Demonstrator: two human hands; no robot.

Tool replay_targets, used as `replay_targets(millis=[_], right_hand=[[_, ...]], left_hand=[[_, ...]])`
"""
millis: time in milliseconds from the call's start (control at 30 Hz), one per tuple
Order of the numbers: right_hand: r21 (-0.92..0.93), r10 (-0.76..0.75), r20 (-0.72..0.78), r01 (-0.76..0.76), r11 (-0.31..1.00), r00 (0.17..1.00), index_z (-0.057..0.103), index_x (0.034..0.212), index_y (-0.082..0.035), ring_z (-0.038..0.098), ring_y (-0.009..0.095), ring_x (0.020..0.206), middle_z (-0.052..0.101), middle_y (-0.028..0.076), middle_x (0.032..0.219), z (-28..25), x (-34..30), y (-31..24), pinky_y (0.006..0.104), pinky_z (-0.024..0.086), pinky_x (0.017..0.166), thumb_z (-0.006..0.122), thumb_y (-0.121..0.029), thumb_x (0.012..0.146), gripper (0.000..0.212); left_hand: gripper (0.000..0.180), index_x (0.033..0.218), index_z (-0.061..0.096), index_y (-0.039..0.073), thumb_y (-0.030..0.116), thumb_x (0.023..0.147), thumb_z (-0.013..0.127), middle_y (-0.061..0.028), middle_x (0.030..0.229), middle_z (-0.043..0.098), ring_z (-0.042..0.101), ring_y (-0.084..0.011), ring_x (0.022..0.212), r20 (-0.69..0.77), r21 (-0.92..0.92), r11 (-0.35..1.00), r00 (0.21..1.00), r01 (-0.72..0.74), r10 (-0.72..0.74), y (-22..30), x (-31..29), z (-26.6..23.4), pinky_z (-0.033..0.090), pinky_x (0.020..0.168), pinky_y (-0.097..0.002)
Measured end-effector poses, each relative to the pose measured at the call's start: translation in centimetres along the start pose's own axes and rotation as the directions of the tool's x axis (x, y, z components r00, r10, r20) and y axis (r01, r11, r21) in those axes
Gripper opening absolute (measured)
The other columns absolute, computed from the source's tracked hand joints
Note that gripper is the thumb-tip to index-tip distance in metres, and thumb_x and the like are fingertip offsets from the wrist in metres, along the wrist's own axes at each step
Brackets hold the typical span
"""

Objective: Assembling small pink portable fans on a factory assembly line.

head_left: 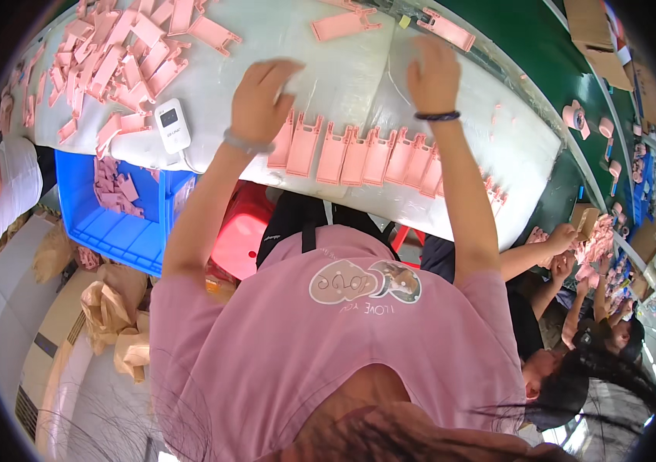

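My left hand (261, 102) hovers over the pale work table, slightly blurred, its bent fingers and thumb apart and nothing seen between them. Ahead and to its right lies a loose pink plastic part (343, 25). My right hand (436, 77) is also blurred, with its thumb apart from the fingers; no held thing shows. Just beyond its fingertips is another pink plastic part (451, 32); whether they touch I cannot tell. Between my forearms, along the near table edge, stands a row of pink plastic parts (332, 156), partly hidden by the right forearm.
A heap of pink parts (116, 58) covers the table's far left, near a small white device (172, 125) with a screen. Below the edge sits a blue bin (112, 240) holding pink parts. A green conveyor belt (532, 46) runs behind. Co-workers' hands (563, 239) work at right.
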State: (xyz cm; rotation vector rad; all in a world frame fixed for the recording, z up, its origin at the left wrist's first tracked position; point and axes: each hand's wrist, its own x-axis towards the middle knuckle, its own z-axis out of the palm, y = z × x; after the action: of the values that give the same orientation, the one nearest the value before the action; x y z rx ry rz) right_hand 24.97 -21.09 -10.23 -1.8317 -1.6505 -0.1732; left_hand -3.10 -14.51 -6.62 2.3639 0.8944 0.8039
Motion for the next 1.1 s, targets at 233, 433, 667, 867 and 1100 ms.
replay_targets(millis=[233, 433, 667, 867, 1100], right_hand=[[-0.49, -0.046, 0.133, 0.106, 0.865, 0.99, 0.056, 0.121, -0.017, 0.06, 0.028, 0.101, 0.062, 0.004, 0.113, 1.3, 3.4, 10.1, 0.0435, 0.049, 0.083, 0.054, -0.014, 0.082, 0.038], [-0.387, -0.048, 0.22, 0.132, 0.913, 0.974, 0.069, 0.104, -0.032, 0.062, 0.022, 0.079, 0.065, 0.003, 0.088, -1.1, 5.5, 5.0, 0.0379, 0.051, 0.059, 0.059, -0.016, 0.086, 0.026], [0.381, 0.205, 0.54, -0.454, 0.806, 0.817, 0.052, 0.112, -0.01, 0.06, 0.032, 0.055, 0.058, 0.013, 0.061, -1.3, 2.7, -12.8, 0.0426, 0.048, 0.051, 0.06, -0.019, 0.083, 0.032], [0.368, -0.001, 0.663, -0.324, 0.871, 0.749, 0.05, 0.114, -0.007, 0.064, 0.032, 0.064, 0.065, 0.014, 0.071, 3.5, 0.9, -20.0, 0.0415, 0.05, 0.058, 0.063, -0.019, 0.082, 0.037], [0.243, 0.053, 0.641, -0.268, 0.932, 0.766, 0.059, 0.108, -0.009, 0.063, 0.035, 0.064, 0.063, 0.015, 0.065, 4.5, 1.5, -18.8, 0.0442, 0.049, 0.058, 0.058, -0.02, 0.086, 0.025]], left_hand=[[0.049, 0.115, 0.06, 0.011, -0.001, 0.068, 0.06, -0.0022, 0.115, 0.06, 0.053, -0.0244, 0.109, 0.237, 0.306, 0.909, 0.947, -0.284, 0.216, -3.9, 7.9, 6.5, 0.048, 0.09, -0.0344], [0.029, 0.093, 0.061, 0.008, 0.001, 0.065, 0.064, -0.0039, 0.106, 0.059, 0.052, -0.0256, 0.103, 0.19, 0.271, 0.926, 0.958, -0.262, 0.216, -6.4, 5.7, 4.3, 0.048, 0.086, -0.0359], [0.024, 0.077, 0.056, 0.006, 0.007, 0.058, 0.07, -0.0109, 0.097, 0.056, 0.05, -0.0339, 0.096, 0.001, 0.185, 0.963, 0.98, 0.195, -0.198, -3.6, -2.3, -2.9, 0.042, 0.084, -0.0415], [0.025, 0.08, 0.057, 0.006, 0.005, 0.059, 0.07, -0.0109, 0.096, 0.056, 0.051, -0.0326, 0.09, -0.072, 0.234, 0.872, 0.902, 0.43, -0.425, -1.9, -8.7, -6.0, 0.043, 0.078, -0.0417], [0.048, 0.118, 0.056, 0.005, 0.006, 0.07, 0.062, -0.0164, 0.111, 0.055, 0.05, -0.0361, 0.1, -0.141, 0.168, 0.889, 0.903, 0.425, -0.405, -0.7, -10.8, -6.4, 0.043, 0.087, -0.0437]])
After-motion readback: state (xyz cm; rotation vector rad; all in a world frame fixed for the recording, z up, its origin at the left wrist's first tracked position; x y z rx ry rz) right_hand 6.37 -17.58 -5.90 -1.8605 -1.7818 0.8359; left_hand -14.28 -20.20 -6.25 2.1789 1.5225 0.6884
